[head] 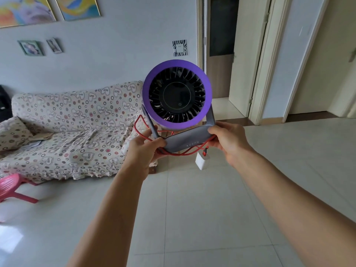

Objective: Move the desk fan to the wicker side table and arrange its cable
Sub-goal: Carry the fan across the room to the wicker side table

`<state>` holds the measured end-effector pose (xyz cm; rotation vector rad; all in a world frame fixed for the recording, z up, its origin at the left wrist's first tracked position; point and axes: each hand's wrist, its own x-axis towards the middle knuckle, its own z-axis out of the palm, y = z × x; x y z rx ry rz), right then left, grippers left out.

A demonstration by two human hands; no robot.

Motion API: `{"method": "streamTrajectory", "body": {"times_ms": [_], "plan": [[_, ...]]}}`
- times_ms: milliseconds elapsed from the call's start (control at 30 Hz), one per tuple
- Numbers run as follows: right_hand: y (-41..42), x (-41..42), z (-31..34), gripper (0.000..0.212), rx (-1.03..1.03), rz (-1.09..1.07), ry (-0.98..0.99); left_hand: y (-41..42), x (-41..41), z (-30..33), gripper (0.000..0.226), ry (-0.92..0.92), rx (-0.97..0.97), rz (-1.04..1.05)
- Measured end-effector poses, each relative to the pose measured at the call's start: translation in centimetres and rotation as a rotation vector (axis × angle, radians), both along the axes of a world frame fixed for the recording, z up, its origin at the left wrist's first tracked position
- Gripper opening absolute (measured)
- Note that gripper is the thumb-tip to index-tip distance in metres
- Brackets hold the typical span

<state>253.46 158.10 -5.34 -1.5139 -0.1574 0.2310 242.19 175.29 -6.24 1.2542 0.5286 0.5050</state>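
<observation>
Fingers of my left hand (147,146) curl round the left end of the desk fan (176,94) base, with loops of the red cable (180,153) gathered against the palm, while the fingers of my right hand (226,140) wrap over the base's right end, thumb on top. I hold the fan in the air at arm's length, upright and slightly tilted, its purple ring and dark blades facing me, well above the pale tiled floor (192,209). The cable runs under the grey base from one hand to the other, and a white plug adapter (201,160) dangles from it just below the base, free of everything. To my left a sofa (67,128) under a patterned cover sits along the wall, its near corner close behind my left hand; a pink plastic chair (11,186) pokes in at the left edge, near the sofa front. Behind the fan something pale and woven shows between the stand arms, perhaps the side table, though I cannot tell from this angle. To the right the floor lies open toward two doorways (223,54), with door frames standing well apart from the fan.
</observation>
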Motion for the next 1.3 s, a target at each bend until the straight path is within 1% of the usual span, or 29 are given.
{"method": "streamTrajectory", "body": {"times_ms": [167,300,467,633,833,933,1067,1167,1300], "plan": [[4.4,7.7,0.4,0.018,0.029,-0.015,0.021,4.1,7.8,0.8,0.042,0.001,0.018,-0.009],[6.7,13.3,-0.1,0.009,0.040,-0.019,0.038,6.5,13.4,0.4,0.044,0.006,0.012,-0.024],[9.2,21.3,-0.7,0.011,0.045,0.001,0.046,8.6,21.3,0.1,0.043,0.008,0.004,-0.023],[11.7,30.8,-0.7,0.014,0.022,0.033,0.042,10.3,29.8,0.1,0.036,0.027,0.002,0.022],[15.3,42.0,-0.3,0.017,-0.029,0.093,0.038,13.3,40.3,-0.4,0.042,0.005,-0.057,0.071],[16.8,45.4,-0.6,0.013,-0.060,0.100,0.021,14.7,43.4,-0.8,0.042,0.009,-0.052,0.087],[19.5,50.2,-1.7,0.010,-0.075,0.124,0.034,17.5,48.0,-1.7,0.051,0.032,-0.066,0.121],[22.0,54.1,-2.4,0.014,-0.066,0.134,0.049,19.6,51.6,-2.1,0.047,0.050,-0.052,0.125],[25.5,58.8,-2.8,0.009,-0.059,0.139,0.053,23.4,56.5,-2.6,0.047,0.041,-0.035,0.120]]}}
